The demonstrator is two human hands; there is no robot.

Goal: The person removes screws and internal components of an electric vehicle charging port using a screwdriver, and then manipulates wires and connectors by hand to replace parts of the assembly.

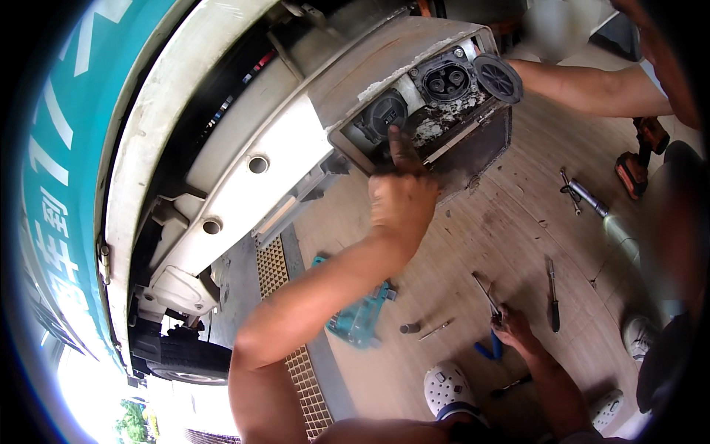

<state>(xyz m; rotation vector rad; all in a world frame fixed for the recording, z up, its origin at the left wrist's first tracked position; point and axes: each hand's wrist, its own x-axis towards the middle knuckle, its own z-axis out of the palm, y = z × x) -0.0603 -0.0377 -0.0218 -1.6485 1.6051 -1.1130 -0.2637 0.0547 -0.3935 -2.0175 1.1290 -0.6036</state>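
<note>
My left hand (403,196) reaches up with its index finger stretched out, the fingertip at a round black cap (387,111) inside an open metal housing. It holds nothing that I can see; its other fingers are partly hidden. Beside that cap is a black socket (447,81) with dirty, whitish residue below it, and its round black lid (498,78) is swung open. Low over the floor, my right hand (510,325) grips long-nose pliers (488,348) with blue handles, their jaws pointing away from me.
Another person's forearm (592,87) extends behind the lid from the right. On the floor are a teal tool case (359,318), a screwdriver (552,296), a small dark cylinder (409,328), a long metal tool (584,194) and an orange-black power tool (640,159). A teal-and-white vehicle body (81,155) fills the left.
</note>
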